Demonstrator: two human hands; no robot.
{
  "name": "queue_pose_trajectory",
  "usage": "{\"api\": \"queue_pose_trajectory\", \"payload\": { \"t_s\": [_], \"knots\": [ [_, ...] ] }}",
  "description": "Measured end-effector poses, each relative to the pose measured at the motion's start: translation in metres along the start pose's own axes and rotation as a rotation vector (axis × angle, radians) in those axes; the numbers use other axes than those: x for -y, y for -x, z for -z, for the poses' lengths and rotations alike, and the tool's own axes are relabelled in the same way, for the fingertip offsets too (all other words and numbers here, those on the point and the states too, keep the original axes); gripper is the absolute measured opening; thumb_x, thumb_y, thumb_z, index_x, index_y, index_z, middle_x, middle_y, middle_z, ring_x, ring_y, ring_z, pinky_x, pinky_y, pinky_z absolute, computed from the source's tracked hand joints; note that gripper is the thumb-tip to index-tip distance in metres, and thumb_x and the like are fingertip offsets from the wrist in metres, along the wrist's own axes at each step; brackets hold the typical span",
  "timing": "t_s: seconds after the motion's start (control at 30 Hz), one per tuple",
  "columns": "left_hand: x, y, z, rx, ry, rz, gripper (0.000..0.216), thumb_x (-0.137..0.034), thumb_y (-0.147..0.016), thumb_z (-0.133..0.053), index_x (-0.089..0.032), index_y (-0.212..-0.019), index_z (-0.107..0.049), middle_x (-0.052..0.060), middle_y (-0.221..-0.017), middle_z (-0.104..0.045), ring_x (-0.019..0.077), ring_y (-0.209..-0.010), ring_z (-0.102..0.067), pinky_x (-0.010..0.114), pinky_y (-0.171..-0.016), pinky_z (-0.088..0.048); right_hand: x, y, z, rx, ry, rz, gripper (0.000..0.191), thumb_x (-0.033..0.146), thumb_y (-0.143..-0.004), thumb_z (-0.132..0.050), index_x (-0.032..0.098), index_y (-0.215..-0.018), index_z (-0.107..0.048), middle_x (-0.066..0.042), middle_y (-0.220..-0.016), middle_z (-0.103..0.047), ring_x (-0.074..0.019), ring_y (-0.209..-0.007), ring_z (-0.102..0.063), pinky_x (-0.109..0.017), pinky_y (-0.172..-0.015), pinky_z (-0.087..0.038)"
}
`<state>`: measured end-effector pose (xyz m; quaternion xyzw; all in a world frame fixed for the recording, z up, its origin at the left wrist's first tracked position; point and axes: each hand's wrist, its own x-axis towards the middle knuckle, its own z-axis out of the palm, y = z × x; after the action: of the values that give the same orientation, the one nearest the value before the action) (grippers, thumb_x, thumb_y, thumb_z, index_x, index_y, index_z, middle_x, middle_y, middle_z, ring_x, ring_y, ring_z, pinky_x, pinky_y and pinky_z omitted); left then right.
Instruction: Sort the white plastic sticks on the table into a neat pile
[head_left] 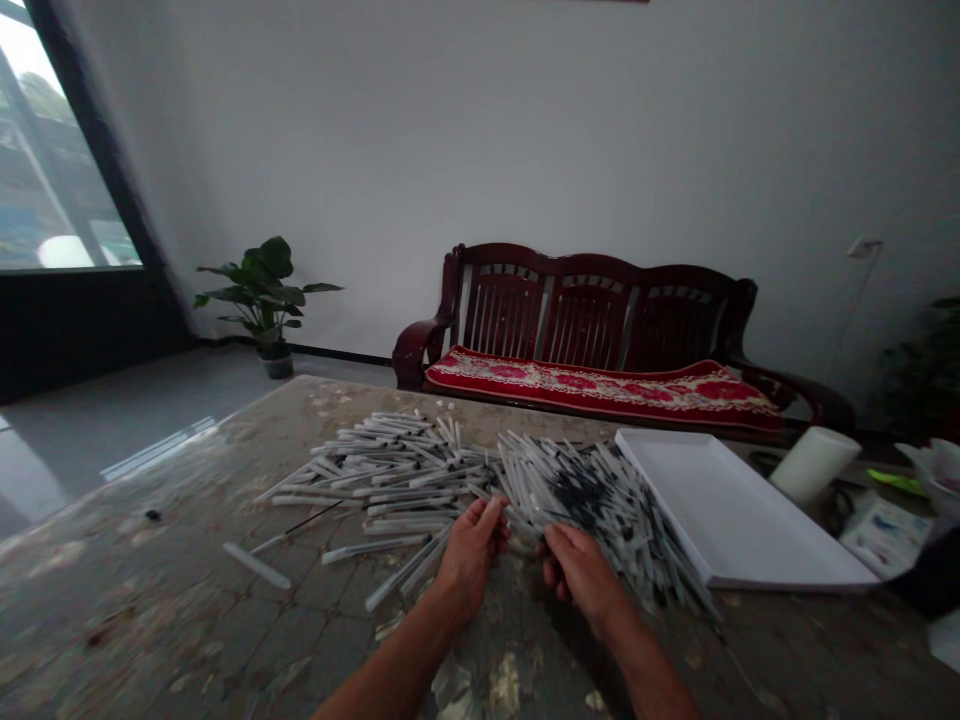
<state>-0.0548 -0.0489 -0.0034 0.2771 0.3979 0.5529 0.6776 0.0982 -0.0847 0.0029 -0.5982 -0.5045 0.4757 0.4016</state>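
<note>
A big heap of thin grey-white pen tubes (420, 470) covers the middle of a worn table (150, 590). On the heap's right part the tubes show dark tips (581, 495). My left hand (472, 555) rests at the near edge of the heap, fingers curled round a few tubes. Close beside it, my right hand (577, 570) has its fingers bent and pinched at the heap's edge; what they hold is hidden.
A flat white tray (739, 510) lies right of the heap, with a white roll (814, 463) and small clutter (885, 530) beyond it. Loose tubes (256, 566) lie at the left. Behind the table stand a dark wooden bench with a red cushion (600, 380) and a potted plant (264, 295).
</note>
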Motion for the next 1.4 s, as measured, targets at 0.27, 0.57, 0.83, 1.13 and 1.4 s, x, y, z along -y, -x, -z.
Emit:
{"api": "queue_pose_trajectory", "payload": {
  "t_s": [0.27, 0.57, 0.83, 1.13, 1.4],
  "knots": [
    [0.002, -0.002, -0.001, -0.066, -0.088, -0.058, 0.055, -0.061, -0.045, -0.084, -0.015, -0.07, -0.066, -0.003, -0.054, -0.059, 0.0109, -0.052, -0.054, 0.022, -0.05, -0.04, -0.001, -0.002, -0.004, -0.162, 0.088, 0.153, 0.038, 0.057, -0.079, -0.055, 0.021, -0.067, -0.057, 0.003, -0.052, -0.055, -0.0116, -0.045, -0.049, -0.023, -0.045, -0.035],
    [0.003, 0.0, 0.001, -0.027, -0.017, -0.079, 0.057, -0.059, -0.047, -0.085, -0.015, -0.079, -0.068, -0.004, -0.058, -0.06, 0.0107, -0.055, -0.057, 0.021, -0.051, -0.041, -0.002, 0.0, -0.008, -0.11, -0.068, 0.022, 0.048, 0.068, -0.08, -0.048, 0.021, -0.08, -0.057, 0.004, -0.055, -0.057, -0.0111, -0.039, -0.05, -0.02, -0.034, -0.026],
    [0.005, 0.0, 0.0, -0.035, -0.045, -0.129, 0.058, -0.061, -0.046, -0.085, -0.015, -0.077, -0.068, -0.004, -0.055, -0.059, 0.0103, -0.052, -0.055, 0.02, -0.047, -0.038, -0.008, -0.005, -0.009, -0.214, 0.099, 0.167, 0.04, 0.057, -0.085, -0.048, 0.024, -0.064, -0.052, 0.005, -0.047, -0.046, -0.0116, -0.041, -0.042, -0.024, -0.042, -0.03],
    [0.0, 0.001, -0.004, -0.125, -0.003, -0.075, 0.057, -0.06, -0.039, -0.086, -0.015, -0.068, -0.065, -0.004, -0.054, -0.058, 0.0097, -0.052, -0.054, 0.02, -0.045, -0.037, -0.004, -0.002, -0.011, -0.331, 0.281, 0.376, 0.021, 0.04, -0.085, -0.051, 0.023, -0.08, -0.062, -0.001, -0.064, -0.063, -0.0171, -0.059, -0.06, -0.025, -0.056, -0.041],
    [0.002, 0.001, -0.003, -0.095, -0.015, -0.094, 0.06, -0.059, -0.041, -0.086, -0.015, -0.077, -0.068, -0.003, -0.059, -0.061, 0.0114, -0.055, -0.057, 0.02, -0.046, -0.039, -0.009, -0.005, -0.013, -0.284, -0.002, 0.21, 0.04, 0.055, -0.088, -0.045, 0.022, -0.07, -0.059, 0.002, -0.05, -0.053, -0.0147, -0.041, -0.049, -0.025, -0.04, -0.035]
  ]
}}
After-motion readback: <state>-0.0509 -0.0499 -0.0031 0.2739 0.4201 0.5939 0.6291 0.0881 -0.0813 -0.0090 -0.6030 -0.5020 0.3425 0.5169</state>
